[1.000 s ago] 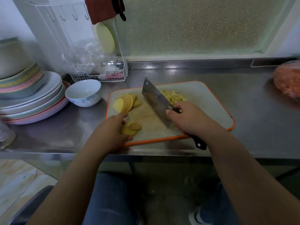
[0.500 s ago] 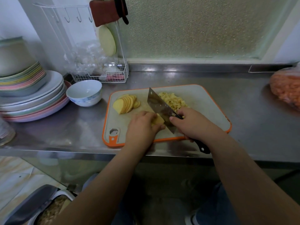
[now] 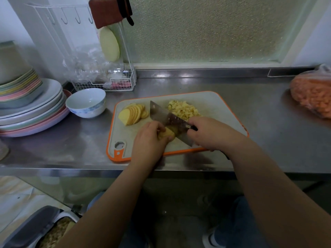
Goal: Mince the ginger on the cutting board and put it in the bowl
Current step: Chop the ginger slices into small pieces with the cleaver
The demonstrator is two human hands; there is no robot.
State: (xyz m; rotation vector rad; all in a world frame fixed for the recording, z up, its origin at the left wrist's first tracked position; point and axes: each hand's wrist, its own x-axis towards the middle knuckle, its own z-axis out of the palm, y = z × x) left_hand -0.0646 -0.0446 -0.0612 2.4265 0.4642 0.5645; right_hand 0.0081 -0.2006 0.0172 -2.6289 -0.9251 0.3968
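Left hand [image 3: 148, 140] pinches ginger slices [image 3: 165, 134] on the cutting board [image 3: 222, 104]; right hand [image 3: 209, 133] grips the cleaver [image 3: 168, 119]. No writing is legible.

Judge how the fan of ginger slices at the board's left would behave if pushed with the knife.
The ginger slices look thin and lean overlapped, so a push would probably topple and spread them rather than move them as one. They look stiff and light, likely sliding easily on the smooth cutting board. Cut faces may be moist and stick to the knife.

Dim window light, countertop [image 3: 206, 83] glare, fisheye edges.
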